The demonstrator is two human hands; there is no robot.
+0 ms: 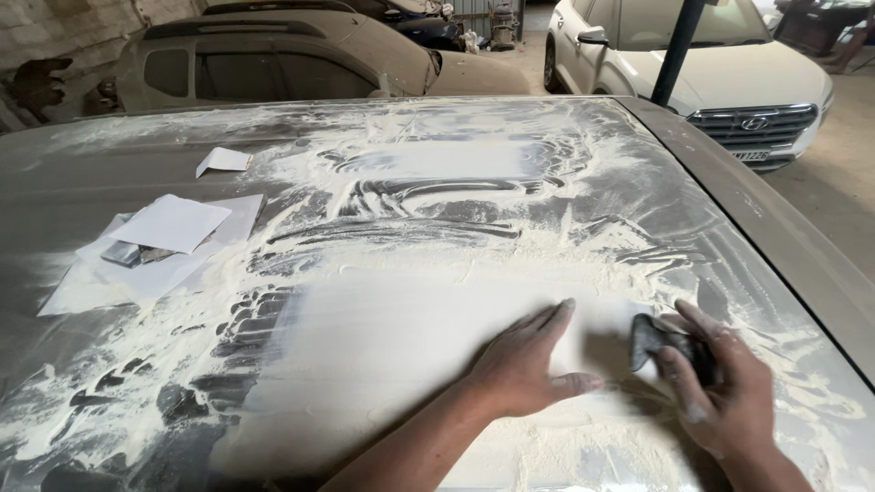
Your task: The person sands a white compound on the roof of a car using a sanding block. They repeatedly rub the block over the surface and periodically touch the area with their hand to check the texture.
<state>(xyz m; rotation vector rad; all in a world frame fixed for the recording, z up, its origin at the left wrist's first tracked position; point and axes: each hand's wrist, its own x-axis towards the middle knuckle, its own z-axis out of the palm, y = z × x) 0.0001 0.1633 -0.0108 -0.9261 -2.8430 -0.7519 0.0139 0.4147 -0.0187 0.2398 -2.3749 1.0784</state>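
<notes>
The right hand (729, 387) closes its dusty fingers around a small dark sanding block (658, 339), partly hidden in the grip, its edge touching the grey car roof panel (437, 273). The left hand (529, 360) lies flat and open just beside it, holding nothing. Pale powdery sanding dust (401, 228) streaks the panel; white paper sheets (155, 246) lie well apart, half covering something grey and hard to make out

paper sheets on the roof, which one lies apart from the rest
The small folded sheet farther up the roof lies alone; the others sit stacked in an overlapping pile nearer the camera.
</notes>
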